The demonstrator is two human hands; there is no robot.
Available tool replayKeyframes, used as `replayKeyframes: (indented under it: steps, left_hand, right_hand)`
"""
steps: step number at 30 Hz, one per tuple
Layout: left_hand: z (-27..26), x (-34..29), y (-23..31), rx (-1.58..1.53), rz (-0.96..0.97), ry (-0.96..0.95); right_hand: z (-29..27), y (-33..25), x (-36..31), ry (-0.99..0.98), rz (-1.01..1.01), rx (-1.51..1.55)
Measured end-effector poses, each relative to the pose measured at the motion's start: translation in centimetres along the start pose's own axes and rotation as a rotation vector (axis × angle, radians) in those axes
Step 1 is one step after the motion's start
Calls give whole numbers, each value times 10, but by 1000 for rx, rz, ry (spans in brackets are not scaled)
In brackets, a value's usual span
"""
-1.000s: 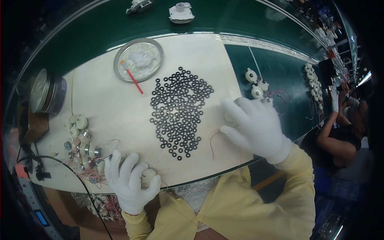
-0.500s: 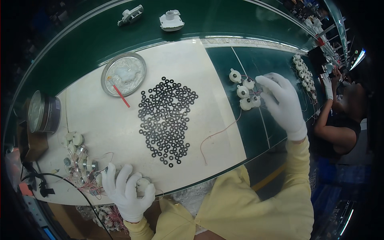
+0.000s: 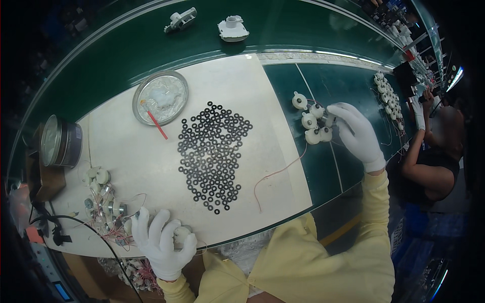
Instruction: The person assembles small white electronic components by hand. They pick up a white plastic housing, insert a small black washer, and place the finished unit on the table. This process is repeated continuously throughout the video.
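At the right, my white-gloved right hand (image 3: 357,134) is beside a cluster of small round cream motors (image 3: 309,120) with dark centres. Its fingers are curved and apart, and I see nothing held in them. My white-gloved left hand (image 3: 164,245) is at the near left edge of the table, thumb and fingers around a small round white motor (image 3: 182,234), partly hidden by the glove. More motors with pink wires (image 3: 106,207) lie heaped beside it. Many black rings (image 3: 209,156) are spread over the white sheet between my hands.
A round metal lid (image 3: 183,101) with pale grease and a red-handled stick (image 3: 157,125) lies at the back. A tin (image 3: 63,141) stands left. White housings (image 3: 233,31) rest on the far green surface. At right are more motors (image 3: 388,98) and a co-worker (image 3: 429,156).
The whole view has shifted slightly. My right hand's fingers are a little more curved beside the motors. My left hand keeps its hold on the white motor.
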State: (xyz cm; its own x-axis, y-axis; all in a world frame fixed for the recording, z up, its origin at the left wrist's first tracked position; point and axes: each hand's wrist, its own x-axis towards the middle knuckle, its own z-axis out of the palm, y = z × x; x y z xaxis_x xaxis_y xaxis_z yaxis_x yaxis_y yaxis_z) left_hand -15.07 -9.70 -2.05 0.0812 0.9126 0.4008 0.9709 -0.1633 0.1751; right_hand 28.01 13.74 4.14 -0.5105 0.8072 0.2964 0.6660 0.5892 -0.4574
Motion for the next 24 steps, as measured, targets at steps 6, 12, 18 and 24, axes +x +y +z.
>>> replayKeyframes:
  steps: [6, 12, 18, 24]
  left_hand:
    - [2, 2, 0, -6, 11, 15]
    - [2, 2, -1, -12, 21, 26]
    - [1, 2, 0, -26, 13, 29]
    - [-1, 0, -1, -41, 25, 51]
  right_hand:
    - [7, 7, 1, 58, -109, -80]
    - [18, 8, 4, 84, -40, 37]
    - [12, 16, 3, 139, 72, 21]
    - [20, 19, -1, 72, 223, 82]
